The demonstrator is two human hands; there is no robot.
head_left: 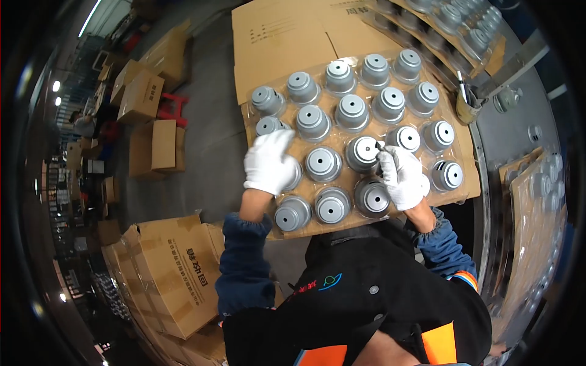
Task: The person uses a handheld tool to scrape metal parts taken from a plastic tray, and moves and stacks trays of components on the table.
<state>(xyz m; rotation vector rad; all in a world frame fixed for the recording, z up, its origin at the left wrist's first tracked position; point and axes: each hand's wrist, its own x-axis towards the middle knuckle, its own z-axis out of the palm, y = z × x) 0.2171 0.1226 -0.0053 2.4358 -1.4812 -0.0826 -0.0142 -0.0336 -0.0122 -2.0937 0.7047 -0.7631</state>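
Rows of grey metal cup-shaped parts, each with a hole in its top, stand on a clear plastic tray [299, 139] over cardboard. My right hand [400, 177], in a white glove, is closed around a small dark pen-like tool [379, 146]. The tool's tip is beside the top of one cup part [364, 152]; whether it touches cannot be made out. My left hand [268, 163], also gloved in white, lies over the left column with its fingers extended, near another cup part [270, 125]. It partly covers a further cup part [294, 175].
Flattened cardboard [274, 36] lies beyond the tray. A pot [468, 110] with pens stands at the right. More stacked trays of parts [448, 21] are at the upper right and along the right side [531, 213]. Cardboard boxes [177, 274] stand at the left.
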